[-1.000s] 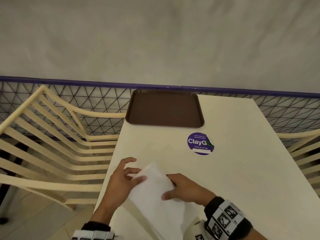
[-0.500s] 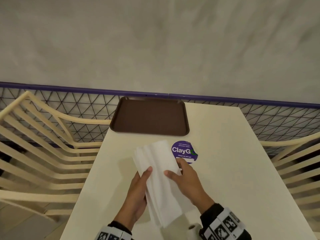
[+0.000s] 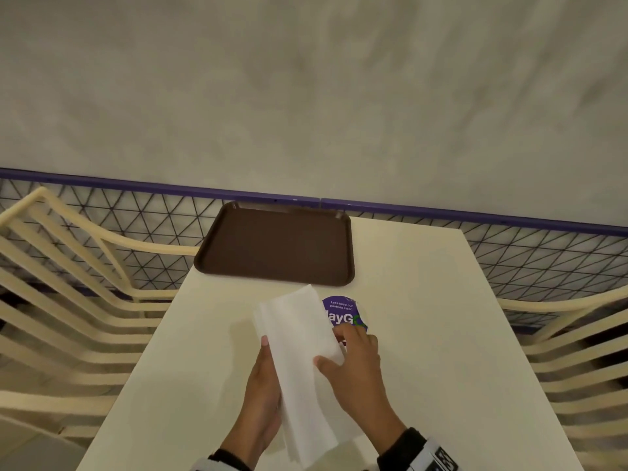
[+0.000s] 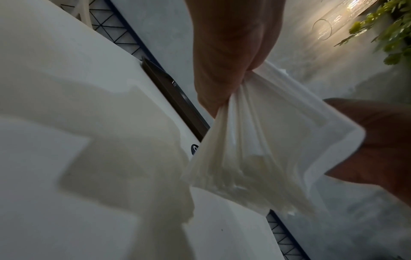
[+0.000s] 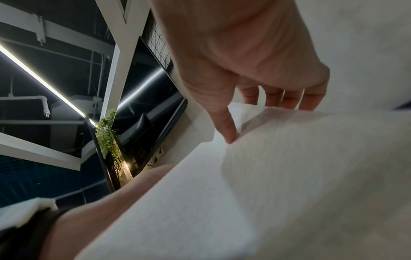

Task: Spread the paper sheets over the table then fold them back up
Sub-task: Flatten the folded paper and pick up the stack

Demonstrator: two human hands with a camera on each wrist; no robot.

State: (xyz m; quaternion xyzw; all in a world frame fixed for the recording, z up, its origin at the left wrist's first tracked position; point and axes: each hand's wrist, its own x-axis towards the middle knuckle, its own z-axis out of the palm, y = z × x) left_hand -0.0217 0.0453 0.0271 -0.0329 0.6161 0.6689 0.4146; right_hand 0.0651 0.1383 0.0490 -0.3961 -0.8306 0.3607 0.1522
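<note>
A folded stack of white paper sheets is held above the cream table, its far end over the purple sticker. My left hand grips the stack's left edge from below, thumb on the rim. In the left wrist view its fingers pinch the fanned-out sheets. My right hand pinches the right edge, thumb on top and fingers behind. The right wrist view shows that thumb pressing into the top sheet.
A brown tray lies at the table's far edge, just beyond the stack. Cream slatted chairs stand at the left and right. A black wire mesh fence with a purple rail runs behind the table.
Both hands have carried the stack away from the near edge toward the sticker, which it now partly covers. The right hand has slid up to the stack's right edge.
</note>
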